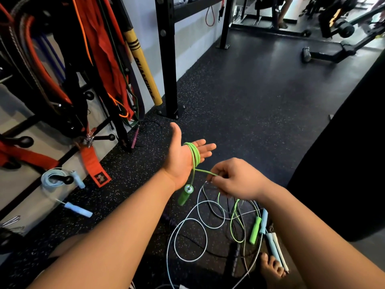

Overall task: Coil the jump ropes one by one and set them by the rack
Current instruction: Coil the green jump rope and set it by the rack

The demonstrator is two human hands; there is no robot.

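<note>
Mostly black speckled rubber floor (260, 90). Upper left, black steel rack (166, 59) hung with orange bands (100, 49). Lower centre, tangle of pale blue cords (188, 219). Lower left, coiled pale blue jump rope (52, 178) beside rack. Centre, left hand (181, 157), fingers straight, bright green jump rope (195, 155) wound round palm; right hand (235, 178) pinching its cord. Below left wrist, green handle (185, 195) dangling.

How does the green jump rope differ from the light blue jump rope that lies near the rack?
The green jump rope is partly wound round the left hand; the light blue jump rope lies coiled, held by no hand. One green handle hangs in the air; the blue handles lie beside their coil. Both have handles matching their cords.
</note>
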